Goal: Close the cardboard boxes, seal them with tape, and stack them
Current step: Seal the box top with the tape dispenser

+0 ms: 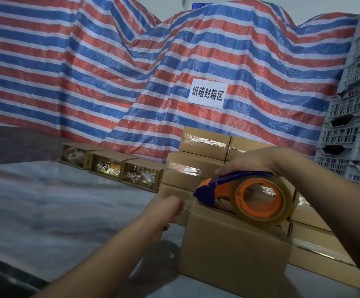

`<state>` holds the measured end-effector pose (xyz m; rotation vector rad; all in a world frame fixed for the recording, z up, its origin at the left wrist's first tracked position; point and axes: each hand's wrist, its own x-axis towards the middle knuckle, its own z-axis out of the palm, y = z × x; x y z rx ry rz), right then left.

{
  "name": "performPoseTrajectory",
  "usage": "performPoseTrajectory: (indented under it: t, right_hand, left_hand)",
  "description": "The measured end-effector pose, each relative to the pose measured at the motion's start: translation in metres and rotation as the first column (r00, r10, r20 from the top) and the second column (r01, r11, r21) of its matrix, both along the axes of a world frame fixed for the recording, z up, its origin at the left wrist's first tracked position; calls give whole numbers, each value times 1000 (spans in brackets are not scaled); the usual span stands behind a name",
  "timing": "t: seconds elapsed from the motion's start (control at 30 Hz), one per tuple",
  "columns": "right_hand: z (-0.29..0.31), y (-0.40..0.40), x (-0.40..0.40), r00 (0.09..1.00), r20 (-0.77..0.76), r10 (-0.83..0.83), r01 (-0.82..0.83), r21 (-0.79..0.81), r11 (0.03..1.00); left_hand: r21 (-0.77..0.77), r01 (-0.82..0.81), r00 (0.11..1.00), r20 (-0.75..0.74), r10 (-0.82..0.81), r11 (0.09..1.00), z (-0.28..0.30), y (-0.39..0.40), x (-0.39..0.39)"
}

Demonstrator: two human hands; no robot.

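Cardboard box in work (233,246): brown and closed, we see it standing on the table just in front of the camera, its near face plain and its top partly covered by the dispenser.
Tape dispenser (235,188): blue body with an orange hub; we find it resting on the top of the box, its nose at the box's far-left top edge.
Tape roll (263,201): clear, mounted on the orange hub, standing upright on the box top.
Right hand (252,161): we note its fingers curled over the blue back of the dispenser, gripping it from above.
Left hand (168,208): blurred; it sits at the box's left top corner, just beside the dispenser's nose, where a clear strip of tape shows. We cannot tell whether the fingers pinch that strip.
Sealed boxes (196,160): we count several, stacked in tiers behind and to the right of the box in work, with glossy tape along their seams.
Open boxes (110,166): three in a row at the table's far left, contents in clear wrapping visible.
Table (56,211): pale, glossy surface.
Tarpaulin (88,72): red, blue and white stripes, draped behind.
Paper sign (207,96): white, fixed to the tarpaulin.
Plastic crates (351,125): grey, stacked at far right.
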<state>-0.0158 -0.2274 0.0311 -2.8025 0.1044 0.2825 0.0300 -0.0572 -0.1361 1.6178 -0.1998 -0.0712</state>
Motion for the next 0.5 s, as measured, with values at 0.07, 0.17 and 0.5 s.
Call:
performPoseTrajectory:
  t: [0.07, 0.17, 0.5]
  right_hand:
    - [-1, 0, 4, 1000, -12, -7, 7, -9, 1000]
    - [-2, -1, 7, 1000, -24, -16, 16, -8, 1000]
    - [-1, -2, 10, 1000, -8, -18, 17, -45, 999]
  left_hand:
    - [12, 15, 999, -33, -14, 1000, -4, -3, 0]
    - [57, 16, 993, -117, -10, 998, -6, -13, -1]
    - [101, 60, 993, -112, -49, 993, -20, -8, -2]
